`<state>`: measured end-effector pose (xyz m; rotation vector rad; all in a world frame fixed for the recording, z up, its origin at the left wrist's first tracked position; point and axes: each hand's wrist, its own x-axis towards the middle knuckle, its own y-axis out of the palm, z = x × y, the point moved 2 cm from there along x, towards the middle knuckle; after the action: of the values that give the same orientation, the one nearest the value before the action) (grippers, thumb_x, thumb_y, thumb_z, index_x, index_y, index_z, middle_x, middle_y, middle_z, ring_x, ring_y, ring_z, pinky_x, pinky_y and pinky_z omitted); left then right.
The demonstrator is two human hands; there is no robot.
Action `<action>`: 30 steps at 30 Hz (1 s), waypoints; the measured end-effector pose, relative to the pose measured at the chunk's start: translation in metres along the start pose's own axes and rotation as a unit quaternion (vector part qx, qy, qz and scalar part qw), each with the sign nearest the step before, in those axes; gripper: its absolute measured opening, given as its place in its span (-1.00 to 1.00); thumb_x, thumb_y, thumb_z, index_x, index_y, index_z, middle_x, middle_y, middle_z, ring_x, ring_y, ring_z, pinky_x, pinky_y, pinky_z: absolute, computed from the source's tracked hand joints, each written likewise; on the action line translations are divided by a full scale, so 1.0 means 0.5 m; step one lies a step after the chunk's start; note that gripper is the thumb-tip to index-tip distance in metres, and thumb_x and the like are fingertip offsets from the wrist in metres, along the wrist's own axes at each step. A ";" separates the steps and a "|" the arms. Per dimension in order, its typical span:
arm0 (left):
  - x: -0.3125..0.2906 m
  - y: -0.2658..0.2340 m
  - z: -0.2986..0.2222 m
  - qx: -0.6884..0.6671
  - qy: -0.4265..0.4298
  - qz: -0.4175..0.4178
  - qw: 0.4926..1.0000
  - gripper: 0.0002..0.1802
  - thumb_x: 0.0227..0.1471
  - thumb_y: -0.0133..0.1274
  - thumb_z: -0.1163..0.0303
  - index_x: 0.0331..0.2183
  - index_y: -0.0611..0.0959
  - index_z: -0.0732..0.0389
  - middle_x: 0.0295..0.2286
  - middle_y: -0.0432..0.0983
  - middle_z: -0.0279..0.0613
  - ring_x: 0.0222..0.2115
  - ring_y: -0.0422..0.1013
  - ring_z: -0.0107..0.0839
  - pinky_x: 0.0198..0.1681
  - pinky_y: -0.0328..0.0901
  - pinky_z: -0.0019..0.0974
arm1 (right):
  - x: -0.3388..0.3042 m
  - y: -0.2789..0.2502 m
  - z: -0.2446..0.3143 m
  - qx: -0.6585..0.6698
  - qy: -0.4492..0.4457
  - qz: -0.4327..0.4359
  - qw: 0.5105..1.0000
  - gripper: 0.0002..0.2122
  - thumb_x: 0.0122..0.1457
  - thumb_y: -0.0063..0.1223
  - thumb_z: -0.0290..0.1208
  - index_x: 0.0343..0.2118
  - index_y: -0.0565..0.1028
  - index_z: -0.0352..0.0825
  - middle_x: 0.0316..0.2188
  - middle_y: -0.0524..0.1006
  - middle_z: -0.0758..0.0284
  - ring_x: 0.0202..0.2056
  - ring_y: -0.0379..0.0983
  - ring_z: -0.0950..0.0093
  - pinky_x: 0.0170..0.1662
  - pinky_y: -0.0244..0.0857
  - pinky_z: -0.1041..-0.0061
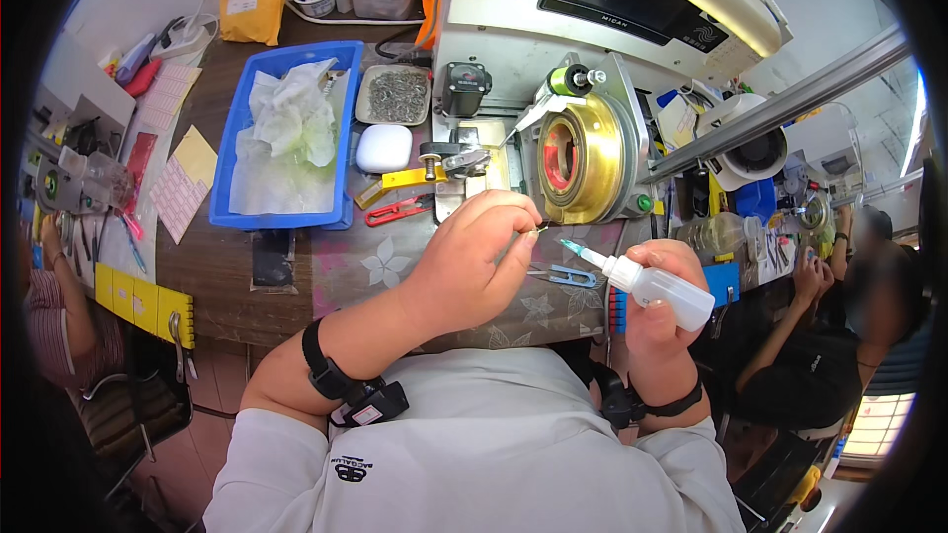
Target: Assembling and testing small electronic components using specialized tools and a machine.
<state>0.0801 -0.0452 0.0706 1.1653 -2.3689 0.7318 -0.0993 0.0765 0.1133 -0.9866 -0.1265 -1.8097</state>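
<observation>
Beside the left hand, right hand tilts bottle.

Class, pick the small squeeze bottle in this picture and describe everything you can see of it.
The squeeze bottle is small and cylindrical, its cloudy, translucent body apparently plastic. A white cap narrows into a spout ending in a slim teal tip. The right hand grips the body between thumb and fingers. It is tilted, base toward picture right and lower, tip pointing toward the left hand without touching it. How full it is cannot be told.
</observation>
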 end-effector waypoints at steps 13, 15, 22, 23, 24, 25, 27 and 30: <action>-0.003 0.003 -0.004 0.021 0.021 -0.016 0.999 -0.86 -0.03 0.02 0.61 -0.35 0.45 0.26 -0.24 0.37 -0.02 -0.26 0.35 -0.16 -0.12 0.25 -0.20 | -0.011 0.012 -0.007 0.015 0.007 -0.011 1.000 -0.66 0.08 0.04 -0.25 -0.22 0.43 -0.45 -0.35 0.55 0.09 -0.34 0.50 0.27 -0.25 0.37 0.38; -0.004 0.000 -0.006 0.026 0.013 -0.017 0.999 -0.87 -0.02 0.02 0.59 -0.35 0.46 0.26 -0.21 0.35 -0.02 -0.22 0.33 -0.17 -0.09 0.23 -0.20 | -0.018 0.015 -0.009 0.053 0.051 -0.042 0.996 -0.67 0.11 0.02 -0.24 -0.22 0.43 -0.44 -0.34 0.55 0.10 -0.33 0.50 0.28 -0.23 0.37 0.38; -0.008 -0.001 -0.008 0.006 -0.028 -0.013 1.000 -0.90 -0.02 0.04 0.56 -0.38 0.48 0.24 -0.23 0.32 -0.07 -0.17 0.28 -0.20 -0.04 0.17 -0.22 | -0.018 0.022 -0.011 0.062 0.063 -0.037 0.995 -0.67 0.13 0.01 -0.23 -0.21 0.43 -0.44 -0.34 0.56 0.11 -0.32 0.50 0.28 -0.21 0.38 0.36; -0.008 -0.001 -0.009 0.006 -0.028 -0.013 1.000 -0.90 -0.02 0.04 0.56 -0.38 0.48 0.24 -0.23 0.32 -0.07 -0.17 0.28 -0.20 -0.04 0.17 -0.22 | -0.018 0.022 -0.012 0.058 0.062 -0.032 0.996 -0.66 0.13 0.01 -0.23 -0.20 0.43 -0.45 -0.33 0.56 0.11 -0.32 0.50 0.28 -0.21 0.38 0.36; -0.007 -0.002 -0.010 0.006 -0.031 -0.012 0.999 -0.90 -0.02 0.04 0.56 -0.38 0.48 0.24 -0.23 0.32 -0.08 -0.18 0.27 -0.21 -0.05 0.17 -0.23 | -0.018 0.021 -0.012 0.053 0.062 -0.026 0.996 -0.66 0.13 0.01 -0.23 -0.20 0.43 -0.45 -0.33 0.56 0.11 -0.32 0.50 0.28 -0.21 0.38 0.36; -0.008 -0.002 -0.010 0.005 -0.033 -0.011 0.999 -0.91 -0.02 0.04 0.56 -0.38 0.47 0.24 -0.24 0.31 -0.09 -0.19 0.27 -0.22 -0.05 0.18 -0.23 | -0.019 0.016 -0.016 0.053 0.062 -0.026 0.996 -0.66 0.13 0.01 -0.23 -0.20 0.43 -0.45 -0.33 0.56 0.11 -0.32 0.50 0.28 -0.21 0.38 0.36; -0.008 -0.001 -0.011 0.005 -0.035 -0.011 0.999 -0.91 -0.02 0.04 0.56 -0.38 0.48 0.24 -0.24 0.31 -0.09 -0.19 0.27 -0.22 -0.06 0.18 -0.24 | -0.024 0.010 -0.024 0.041 0.031 0.040 0.998 -0.61 0.21 -0.05 -0.20 -0.05 0.34 -0.42 -0.20 0.41 0.04 -0.34 0.44 0.34 -0.37 0.46 0.39; -0.008 -0.002 -0.011 0.006 -0.038 -0.011 0.999 -0.91 -0.02 0.04 0.56 -0.38 0.48 0.24 -0.25 0.31 -0.10 -0.19 0.27 -0.23 -0.07 0.18 -0.24 | -0.025 0.010 -0.026 0.040 0.031 0.036 0.998 -0.61 0.21 -0.05 -0.18 -0.04 0.35 -0.40 -0.21 0.41 0.05 -0.34 0.44 0.34 -0.39 0.47 0.40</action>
<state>0.0836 -0.0398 0.0730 1.2429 -2.4137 0.7069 -0.1007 0.0767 0.0945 -0.8679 -0.1223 -1.7537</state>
